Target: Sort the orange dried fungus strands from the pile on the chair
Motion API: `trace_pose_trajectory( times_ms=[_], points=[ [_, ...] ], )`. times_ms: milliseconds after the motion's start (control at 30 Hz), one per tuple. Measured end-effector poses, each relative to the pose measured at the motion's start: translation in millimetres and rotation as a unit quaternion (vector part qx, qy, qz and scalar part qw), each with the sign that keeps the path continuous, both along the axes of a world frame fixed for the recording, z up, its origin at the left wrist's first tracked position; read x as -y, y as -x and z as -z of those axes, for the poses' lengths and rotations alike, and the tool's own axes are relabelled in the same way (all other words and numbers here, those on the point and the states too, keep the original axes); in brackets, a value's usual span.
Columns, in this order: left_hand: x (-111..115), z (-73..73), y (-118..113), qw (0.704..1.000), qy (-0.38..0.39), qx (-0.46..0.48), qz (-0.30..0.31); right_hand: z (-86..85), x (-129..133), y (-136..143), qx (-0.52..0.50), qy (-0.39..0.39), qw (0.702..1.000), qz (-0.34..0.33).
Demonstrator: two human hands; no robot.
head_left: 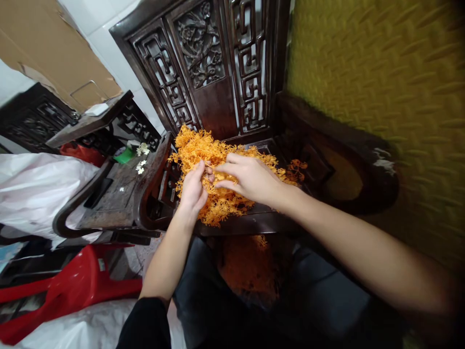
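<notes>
A heap of orange frilly sprigs [196, 143], which look like plastic, covers the seat of a dark carved wooden chair [214, 114]. Over the heap, my left hand [192, 189] pinches a thin orange stem between thumb and fingers. My right hand [254, 179] comes in from the right with its thumb and forefinger apart, the fingertips close to that stem. Whether the right fingertips touch the stem is hard to see. Both hands hide part of the heap behind them.
Below the seat, between my legs, sits a darker orange mass [247, 266]. At left are a wooden side table [112, 198] with pale yellow pieces [141, 167] and a green object [124, 155], white bags [43, 184] and a red plastic stool [76, 276]. A yellow-green textured surface [378, 72] rises at right.
</notes>
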State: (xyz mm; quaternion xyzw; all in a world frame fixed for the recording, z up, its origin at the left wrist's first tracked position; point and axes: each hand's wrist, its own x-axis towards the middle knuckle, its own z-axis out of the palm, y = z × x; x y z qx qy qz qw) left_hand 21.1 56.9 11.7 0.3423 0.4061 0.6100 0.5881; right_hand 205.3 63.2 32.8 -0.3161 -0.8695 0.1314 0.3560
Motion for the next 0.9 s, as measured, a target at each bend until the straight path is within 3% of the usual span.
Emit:
trace_pose_trajectory(
  times_ms=[233,367,500,567,633,733,900],
  points=[
    [4.0,-7.3,-2.0,0.998,0.018,-0.018,-0.052,-3.2,-1.2,-1.9,-0.058,-0.022,0.998,0.003],
    [11.0,-12.2,-4.1,0.997,0.053,0.023,0.044,3.0,-5.7,0.9,-0.015,0.017,1.000,-0.007],
    [13.4,-14.4,1.7,0.989,0.052,0.051,0.128,9.3,-15.4,-0.9,-0.092,0.035,0.993,0.066],
    [12.3,-14.3,6.0,0.987,0.042,0.065,0.140,9.1,-16.6,-2.7,-0.126,0.035,0.988,0.086],
    [10.9,-13.6,8.2,0.989,0.028,0.067,0.128,7.8,-13.8,-2.9,-0.136,0.024,0.989,0.059],
    [10.6,-12.0,6.2,0.995,0.005,0.034,0.098,7.0,-7.0,-0.5,-0.093,-0.012,0.995,0.021],
    [16.8,-9.5,-1.2,0.992,-0.040,-0.053,0.106,9.8,-3.5,3.5,0.048,-0.050,0.997,0.037]
  ],
)
